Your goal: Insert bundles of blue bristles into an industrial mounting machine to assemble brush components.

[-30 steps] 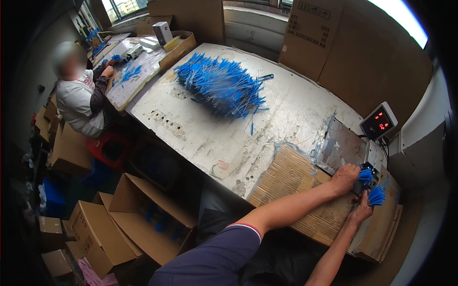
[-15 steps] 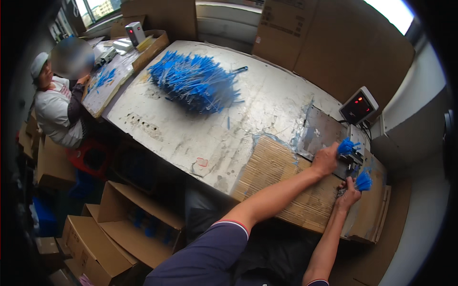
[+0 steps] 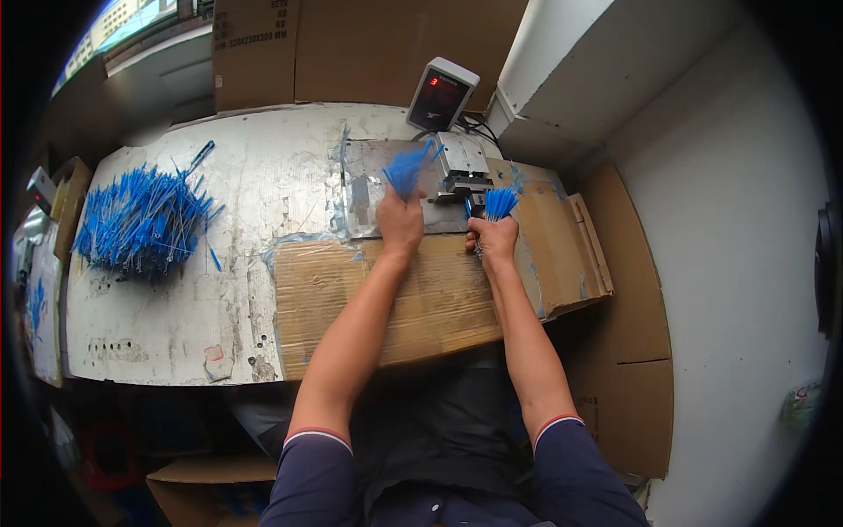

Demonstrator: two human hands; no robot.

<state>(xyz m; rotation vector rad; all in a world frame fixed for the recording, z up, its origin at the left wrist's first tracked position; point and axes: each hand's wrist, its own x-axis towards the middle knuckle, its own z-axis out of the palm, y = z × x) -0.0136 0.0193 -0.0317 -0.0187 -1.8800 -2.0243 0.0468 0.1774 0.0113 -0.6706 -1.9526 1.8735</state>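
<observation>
A bunch of thin blue-tipped sticks point(image 3: 407, 170) stands upright in my left hand point(image 3: 401, 222), its fingers closed around the lower ends; the tips are blurred. My right hand point(image 3: 494, 240) is closed on another bunch of thin blue-tipped sticks point(image 3: 501, 203), with pale wiry ends showing under the fist. This hand is right beside the dark jaws of a small grey machine point(image 3: 462, 155), where a bit of blue shows at the jaws. Whether it is a single stick I cannot tell. The left hand is over the metal plate point(image 3: 369, 167), left of the machine.
A big heap of blue sticks point(image 3: 145, 220) lies on the white table point(image 3: 250, 189), with one loose stick point(image 3: 215, 259) beside it. Behind the machine stands a display box point(image 3: 442, 93) with cables. Flat cardboard point(image 3: 386, 307) covers the table's front. A cardboard box point(image 3: 562, 250) is at the right.
The view has swung to the right. My left hand with its bunch has moved left, away from the machine. My right hand keeps its bunch and has come closer to the jaws.
</observation>
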